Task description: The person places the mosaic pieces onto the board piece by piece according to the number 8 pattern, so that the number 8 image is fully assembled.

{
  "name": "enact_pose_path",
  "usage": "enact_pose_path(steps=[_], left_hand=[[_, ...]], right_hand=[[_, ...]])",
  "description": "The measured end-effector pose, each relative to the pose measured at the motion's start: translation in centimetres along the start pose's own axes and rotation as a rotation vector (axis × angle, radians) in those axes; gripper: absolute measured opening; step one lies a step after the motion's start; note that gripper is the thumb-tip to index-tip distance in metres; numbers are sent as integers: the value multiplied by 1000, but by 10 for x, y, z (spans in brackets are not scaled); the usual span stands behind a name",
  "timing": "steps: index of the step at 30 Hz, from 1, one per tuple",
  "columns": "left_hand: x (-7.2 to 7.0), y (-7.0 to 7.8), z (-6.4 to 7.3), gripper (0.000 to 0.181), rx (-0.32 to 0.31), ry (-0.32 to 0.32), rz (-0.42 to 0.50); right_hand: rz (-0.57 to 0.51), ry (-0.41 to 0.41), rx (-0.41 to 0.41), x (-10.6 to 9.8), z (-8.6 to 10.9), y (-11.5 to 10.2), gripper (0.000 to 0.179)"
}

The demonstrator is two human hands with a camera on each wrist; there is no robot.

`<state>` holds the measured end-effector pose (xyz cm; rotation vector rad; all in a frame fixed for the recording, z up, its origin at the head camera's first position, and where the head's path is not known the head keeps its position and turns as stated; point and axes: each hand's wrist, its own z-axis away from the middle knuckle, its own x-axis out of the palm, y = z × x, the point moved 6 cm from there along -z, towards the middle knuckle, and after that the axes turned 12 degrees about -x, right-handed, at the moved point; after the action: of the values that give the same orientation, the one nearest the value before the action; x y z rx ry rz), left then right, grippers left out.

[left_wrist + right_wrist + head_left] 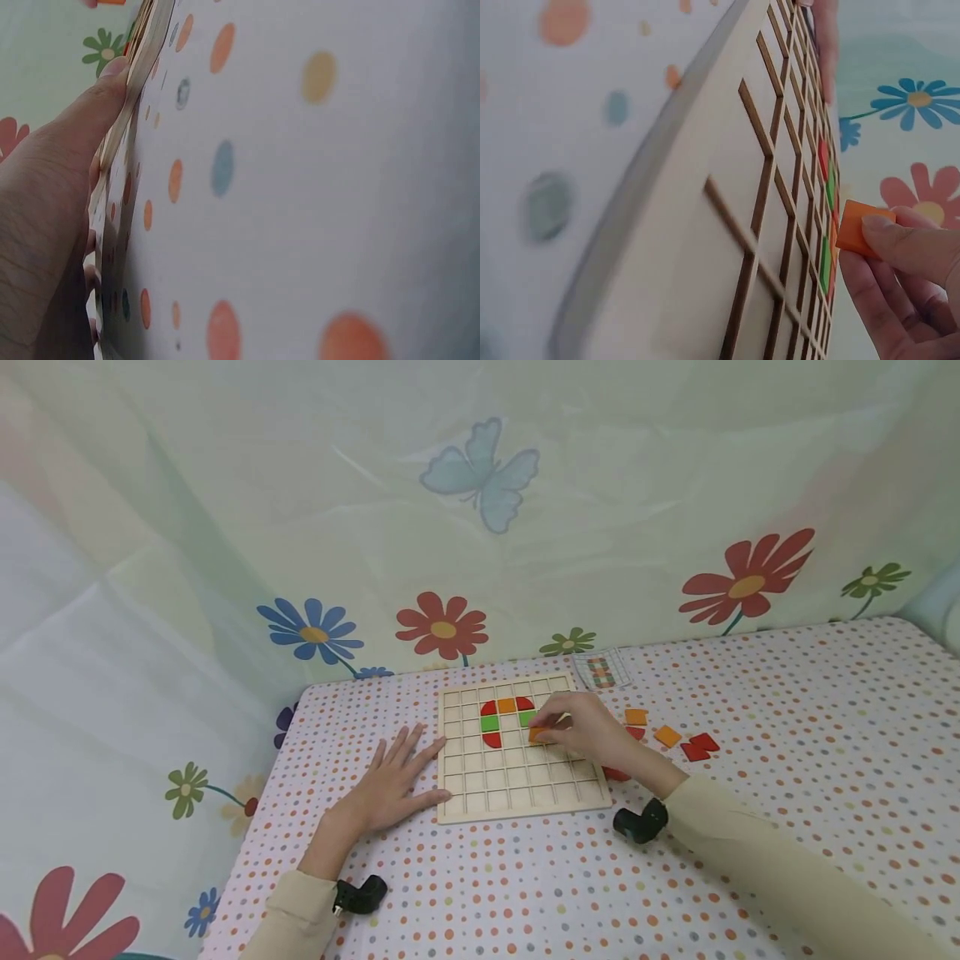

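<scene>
A wooden grid board (480, 785) lies on the table, its upper cells holding red quarter-round tiles, an orange square tile (507, 705) and green square tiles (490, 723). My right hand (581, 727) is over the board and pinches another orange square tile (859, 225) between thumb and fingers, just below the right-hand green tile in the head view. Fingers spread, my left hand (390, 785) lies flat on the table with its thumb and a fingertip at the board's left edge. The left wrist view shows that thumb (97, 105) against the board's side.
Right of the board lie loose orange tiles (667, 737) and red tiles (703, 743), some partly behind my right hand. A small pattern card (602, 670) rests beyond the board's far right corner. The dotted tablecloth (480, 893) meets a flowered cloth backdrop (600, 527).
</scene>
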<state>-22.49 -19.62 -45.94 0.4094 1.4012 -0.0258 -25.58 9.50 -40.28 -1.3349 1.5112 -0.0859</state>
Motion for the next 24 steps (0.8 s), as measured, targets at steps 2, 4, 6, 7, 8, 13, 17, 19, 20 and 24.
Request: enact_pose_path(steps=[2,4,6,7,8,13,17,19,20,24], left_hand=[[2,-1,-1,86,1,5,8],[2,0,-2,85,-8,-11,4],[2,1,-2,85,-20,-31,-7],[1,2,-2,85,-26,-39,-9],[1,1,-2,85,-30,-46,-18],[-1,3,-2,84,-23,-47,-12],[-1,3,-2,85,-21,-48,-14],[-2,3,-2,84,-24,-48,-16],[-2,3,-1,84,-25,-50,-13],[-3,2,0,84,-31,-49,-11]], right_hand=[[-12,-14,-17,8,-8,0,17],[-21,-25,-26,13,-14,0,17],[-25,-33,-32,18,-20,0,17],[-28,-37,-31,20,-22,0,17],[-24,-42,-32,22,-24,0,17],[-1,-66,-3,30,-28,2,16],[20,-88,9,33,-30,2,15],[27,-105,7,34,-32,1,15],[30,-116,7,35,-33,0,14],[57,-151,10,39,-36,-2,13]])
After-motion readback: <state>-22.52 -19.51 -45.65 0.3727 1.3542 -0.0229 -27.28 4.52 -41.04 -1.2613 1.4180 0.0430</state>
